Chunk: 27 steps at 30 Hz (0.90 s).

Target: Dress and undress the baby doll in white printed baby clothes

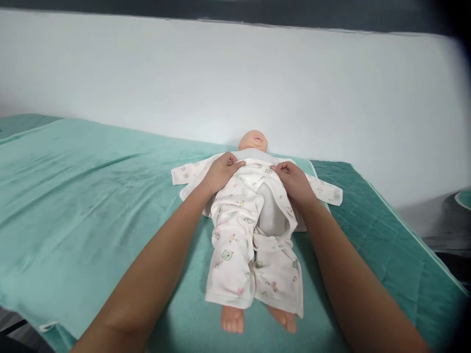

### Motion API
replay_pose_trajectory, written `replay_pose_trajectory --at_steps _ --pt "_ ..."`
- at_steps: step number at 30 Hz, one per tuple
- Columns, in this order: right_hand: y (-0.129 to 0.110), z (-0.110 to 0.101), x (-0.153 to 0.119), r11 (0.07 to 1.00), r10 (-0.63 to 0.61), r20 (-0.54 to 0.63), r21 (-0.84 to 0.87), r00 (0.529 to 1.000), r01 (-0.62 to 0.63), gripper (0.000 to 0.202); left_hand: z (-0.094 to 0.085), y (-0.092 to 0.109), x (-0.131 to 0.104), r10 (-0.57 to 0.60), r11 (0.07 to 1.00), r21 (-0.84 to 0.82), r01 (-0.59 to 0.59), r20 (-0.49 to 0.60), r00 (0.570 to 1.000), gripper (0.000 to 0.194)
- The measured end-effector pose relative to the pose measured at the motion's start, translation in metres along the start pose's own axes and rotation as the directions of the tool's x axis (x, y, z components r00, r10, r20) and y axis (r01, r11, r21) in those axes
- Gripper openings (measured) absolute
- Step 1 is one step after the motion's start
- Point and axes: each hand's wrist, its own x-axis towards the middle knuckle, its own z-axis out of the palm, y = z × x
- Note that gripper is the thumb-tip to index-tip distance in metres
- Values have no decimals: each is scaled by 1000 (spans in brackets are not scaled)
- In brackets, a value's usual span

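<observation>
A baby doll (253, 140) lies on its back with its feet toward me. White patterned baby pants (235, 245) cover its legs and reach up over the belly, with an open gap at the crotch showing a white body. Under them a matching long-sleeved top (327, 190) spreads out to both sides. My left hand (222, 170) pinches the waistband on the left. On the right of the waistband, my right hand (290, 179) has its fingers closed on the cloth. The doll's bare feet (232, 319) stick out of the pant legs.
A light green sheet (91, 196) with wrinkles covers the bed. To the right shows a darker green quilted cover (375, 235). A white wall (221, 73) rises directly behind the doll's head. The bed's edge runs along the lower left and far right.
</observation>
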Motion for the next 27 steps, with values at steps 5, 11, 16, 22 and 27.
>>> replay_pose_trajectory --at_steps 5,11,16,22,27 --pt "-1 -11 -11 996 -2 87 89 996 -5 27 -8 3 -12 11 1000 -22 -11 -4 1000 26" --pt "-14 -21 -13 996 -71 196 -32 978 79 24 -18 2 -12 75 996 -49 -72 75 994 22" --pt "-12 -9 -13 977 -185 114 -89 976 196 15 -11 -5 -1 85 995 60 -85 -1 996 22" --pt "-10 3 14 925 -142 -7 -357 990 130 15 -3 -29 39 -28 999 36 28 -18 999 25" --pt "1 4 31 961 -30 -18 -275 999 24 20 -1 -35 49 -108 994 3 108 18 994 29"
